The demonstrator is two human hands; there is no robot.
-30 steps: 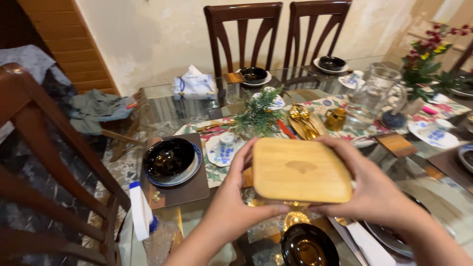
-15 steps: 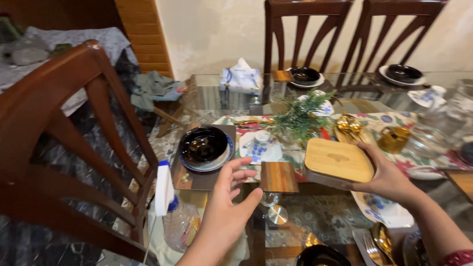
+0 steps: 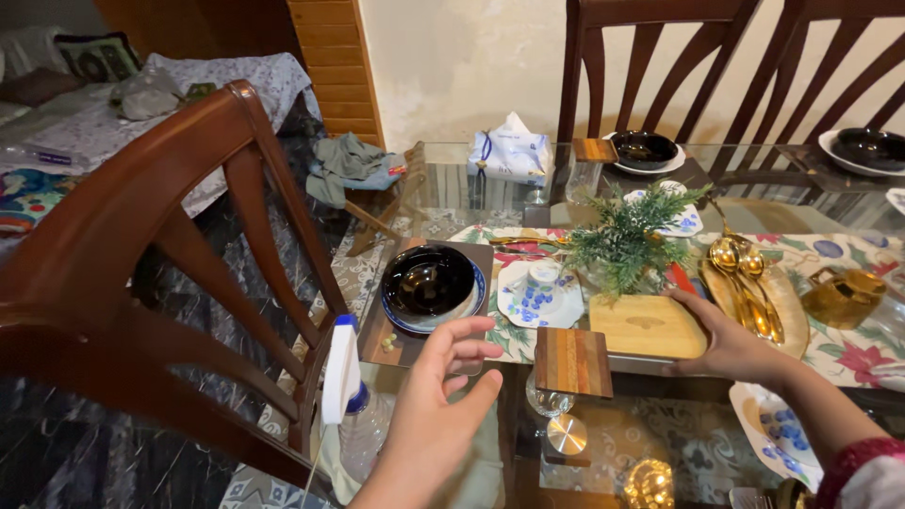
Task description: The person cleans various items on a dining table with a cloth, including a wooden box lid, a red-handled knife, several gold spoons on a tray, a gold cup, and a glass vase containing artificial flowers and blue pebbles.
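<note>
Two hands at a glass table (image 3: 471, 188): right hand (image 3: 731, 344), fingers wrapped on its edge, sets the wooden lid (image 3: 646, 325) beside the small plant (image 3: 627, 240), while left hand (image 3: 443, 401) hovers with fingers spread and empty; releasing it flat likely follows.

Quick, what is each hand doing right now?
Left hand: open, holding nothing, above the glass table.
Right hand: gripping the edge of the wooden board.

The glass table (image 3: 471, 203) carries a flowered runner (image 3: 848, 358) in the middle. On it lie a brown placemat (image 3: 377, 344) with a black bowl (image 3: 429, 281), a tissue pack (image 3: 512, 151), a striped wooden coaster (image 3: 573, 362), a wooden box (image 3: 649, 328) and a small green plant (image 3: 627, 240).
</note>
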